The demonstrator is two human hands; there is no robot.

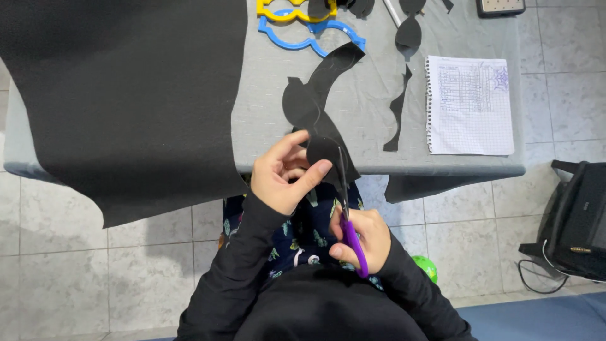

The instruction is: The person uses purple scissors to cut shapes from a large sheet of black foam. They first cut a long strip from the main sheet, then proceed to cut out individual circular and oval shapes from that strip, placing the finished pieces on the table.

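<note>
- A long black cut-out strip (314, 107), wavy along its edges, is pinched at its near end by the left hand (282, 173); the thumb and fingers are closed on a rounded lobe, apparently so that the soft material is kept taut for the blades.
- Purple-handled scissors (348, 221) are gripped by the right hand (361, 237), with fingers clenched through the loops; the blades are pointed away from the body and are seen against the strip's edge beside the left thumb.
- The far part of the strip is left resting on the grey desk (379, 107), so its weight is carried there while only the near end is lifted past the desk's front edge, above the lap.
- A large black sheet (126, 101) is draped over the left part of the desk and hangs down past its edge, well apart from the cutting.
- Blue and yellow plastic templates (303, 25) are laid at the far side, likely kept within reach as outlines.
- A thin black offcut (396, 113) lies just beside a spiral squared notepad (470, 107) on the right.
- Smaller black cut pieces (409, 28) are gathered near the far edge.
</note>
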